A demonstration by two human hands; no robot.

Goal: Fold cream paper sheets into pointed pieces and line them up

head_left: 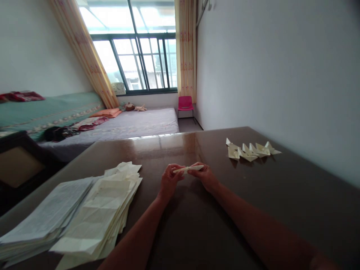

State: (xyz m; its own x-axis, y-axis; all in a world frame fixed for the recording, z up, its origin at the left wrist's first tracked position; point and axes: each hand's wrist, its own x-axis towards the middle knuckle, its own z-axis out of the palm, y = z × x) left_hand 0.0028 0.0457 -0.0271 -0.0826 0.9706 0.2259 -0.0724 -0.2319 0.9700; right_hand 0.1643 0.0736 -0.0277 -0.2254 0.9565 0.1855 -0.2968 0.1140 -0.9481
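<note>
Holding one folded paper (184, 170) in both hands, the person works over the middle of the table (281, 187). Left hand (170, 177) grasps its left end, thumb and fingertips pinching. Right hand (206, 176) grasps the right end, same kind of pinch. Paper sits roughly level across the gap between the hands, pale and narrow from this angle; exact fold too small to tell. Whether the hands rest on the tabletop, cannot tell.

Well off to the right, near the wall (295, 82): a cluster of paper shapes (249, 151), pointed tips up, packed close together. To the left: a pile of creased sheets (108, 198), edges uneven, right beside a stack of pages (53, 210), greyer, with faint print. Beyond the table: bed (146, 120), window (152, 63), pink chair (185, 103) by the curtain (187, 48).
</note>
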